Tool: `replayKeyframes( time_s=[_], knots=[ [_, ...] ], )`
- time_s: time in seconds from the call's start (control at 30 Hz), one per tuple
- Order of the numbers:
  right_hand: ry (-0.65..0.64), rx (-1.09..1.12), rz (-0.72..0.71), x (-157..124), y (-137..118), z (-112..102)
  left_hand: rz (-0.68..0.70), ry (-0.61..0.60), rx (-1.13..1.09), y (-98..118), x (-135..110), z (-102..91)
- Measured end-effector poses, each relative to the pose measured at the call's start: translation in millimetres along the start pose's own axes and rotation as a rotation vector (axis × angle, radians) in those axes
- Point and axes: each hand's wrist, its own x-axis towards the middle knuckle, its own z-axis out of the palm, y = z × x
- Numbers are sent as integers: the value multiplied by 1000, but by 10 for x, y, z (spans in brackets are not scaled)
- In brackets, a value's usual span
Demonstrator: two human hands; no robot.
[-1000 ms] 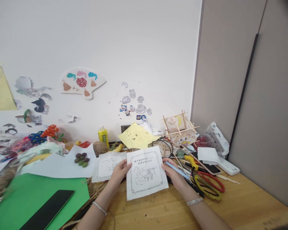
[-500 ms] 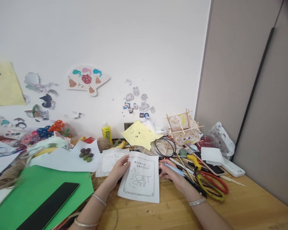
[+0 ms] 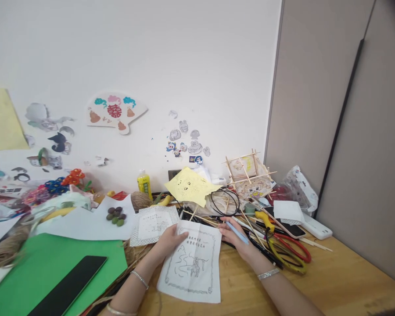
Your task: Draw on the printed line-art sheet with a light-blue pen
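A person at a wooden bench [image 3: 250, 292] pinches the upper left of a white sheet [image 3: 194, 270] in the left hand [image 3: 169, 241], thumb on top, while the right hand [image 3: 235, 238] is closed around a light blue pen [image 3: 237, 232] at the sheet's upper right edge (whether those fingertips touch the paper is hard to tell). The white sheet, with 2 lines of characters above a drawing in a wavy border, lies between the 2 hands. Beside the left hand is a patterned-edge paper [image 3: 154, 224]; farther left, a black slab [image 3: 69, 285] crosses a green sheet [image 3: 26, 267]. A yellow loop [image 3: 294, 266] and a red loop [image 3: 307, 252] lie right of the pen. Behind the hands, a yellow paper [image 3: 191, 184] sits between a yellow bottle [image 3: 144, 184] and a stick frame [image 3: 250, 173], and a fan-shaped cutout [image 3: 114, 110] adorns the wall [image 3: 191, 57]
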Motion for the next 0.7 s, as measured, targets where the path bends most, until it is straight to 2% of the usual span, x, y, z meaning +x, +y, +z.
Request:
replayKeyframes(
  time_s=[0.13, 0.27, 0.43, 0.5, 0.57, 0.63, 0.7],
  knots=[
    [3, -44, -13, 9, 13, -6, -16, -62, -11, -6, -22, 22],
    [33, -154, -120, 59, 50, -35, 49, -128, -13, 38, -61, 84],
    [-115, -314, -182, 83, 97, 5, 68, -162, 4, 109, -117, 156],
    [-78, -417, -195, 83, 111, 22, 76, -194, -25, 133, -131, 143],
    [14, -438, -203, 86, 115, 14, 63, -214, -45, 139, -121, 97],
    [88, -368, -220, 91, 105, -23, 40, -181, -72, 117, -81, 31],
    [137, -252, -225, 98, 89, -74, 61, -86, -156, 71, -18, -29]
  ],
)
